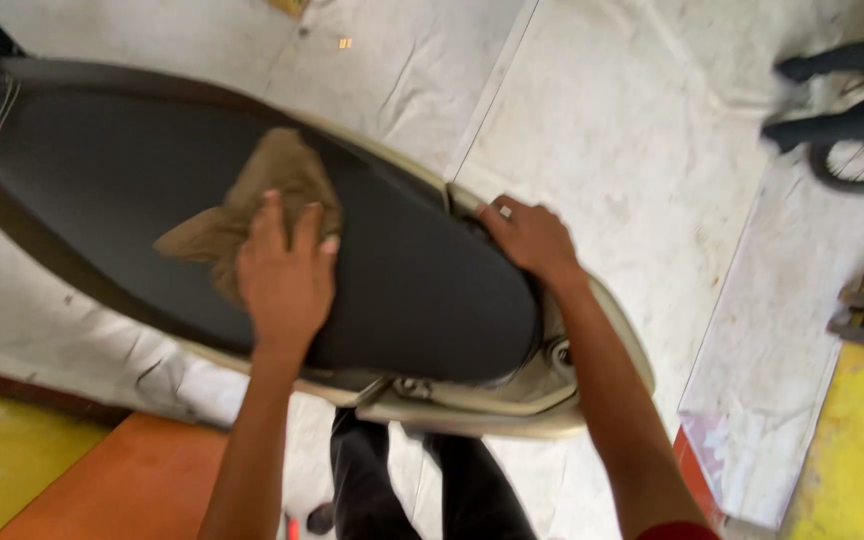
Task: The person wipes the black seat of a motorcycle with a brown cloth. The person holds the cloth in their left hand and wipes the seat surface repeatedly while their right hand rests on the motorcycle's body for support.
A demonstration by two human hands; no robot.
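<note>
Black vinyl covers the scooter seat (152, 190) that fills the middle of your view, and both your hands are on it. Your left hand (287, 270) lies palm down near the seat's middle, fingers stretched forward and slightly spread, pressing flat on a crumpled brown cloth (272, 175); the cloth bunches out ahead of your fingertips and to their left, lying on the seat's top surface. Your left forearm runs almost straight up from the bottom of the view, wrist in line with the hand. Your right hand (530, 238) sits at the seat's rear edge, on its far side, fingers curled over the rim where the vinyl meets the cream body panel (612, 320); how firmly it grips you cannot tell. Your right forearm slopes down and outward across that panel toward the lower right, with a red sleeve edge (682, 530) at the bottom. Below the seat's near edge your dark trousers (452, 480) show against the pale floor (612, 120).
</note>
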